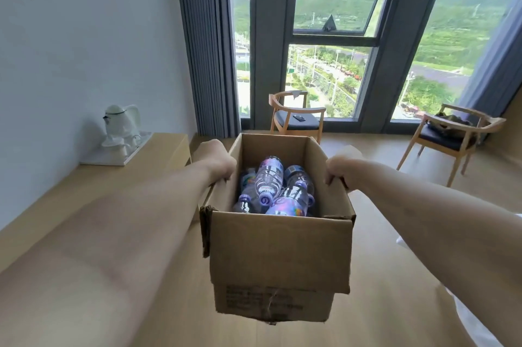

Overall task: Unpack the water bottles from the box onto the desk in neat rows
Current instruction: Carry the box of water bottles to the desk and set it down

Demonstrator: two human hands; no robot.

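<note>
The person carries an open cardboard box (pixel 279 250) in the air above the wooden floor (pixel 395 276), one hand on each side wall. The left hand (pixel 219 164) grips the top edge of the left wall, with the fingers curled over the rim, and the right hand (pixel 340 171) grips the top edge of the right wall in the same way, so both hands are closed on the cardboard and hold nothing else. Inside the box lie the water bottles (pixel 271 185), several of them with purple caps and coloured labels, piled loosely on their sides and not standing (how many there are I cannot tell, because they cover each other). None of them is on the desk (pixel 84 191) yet, so I judge that the unpacking has not begun. The desk is a long pale wooden surface along the wall on the person's left, and the box hangs to the right of its front edge, near it but not over it. The left arm is therefore the nearer one to the desk. At the far end of the desk, against the wall, stands a white tray (pixel 124 154) with a white kettle (pixel 121 120). The next move probably calls for bringing the box leftward and setting it down, so that the hands become free for the bottles.
</note>
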